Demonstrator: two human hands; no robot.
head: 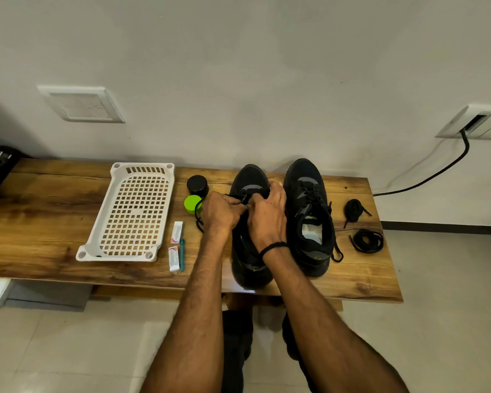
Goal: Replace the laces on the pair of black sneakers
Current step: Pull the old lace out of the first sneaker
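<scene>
Forearms reach from the near edge over the wooden tabletop (54, 222) to the left sneaker (251, 275), whose heel stands at the near edge and whose toe points to the wall. A black band (272, 246) is around the right wrist. The left hand (220, 212) has its fingers curled and pinches a black lace (199, 221) at the left side of this sneaker; one loop of the lace hangs down on the tabletop. The right hand (268, 217) lies over the lacing area with its fingers clamped on the sneaker; its fingertips are hidden. The right sneaker (309, 217) stands just beside, laced, with its lace ends loose. To the right of it lie two coiled laces (367, 241). To the left lie two small packets (174, 258), a teal pen (182, 253) and a white basket (133, 211). Farther back stand a green lid (192, 204) and a black jar (197, 185).
</scene>
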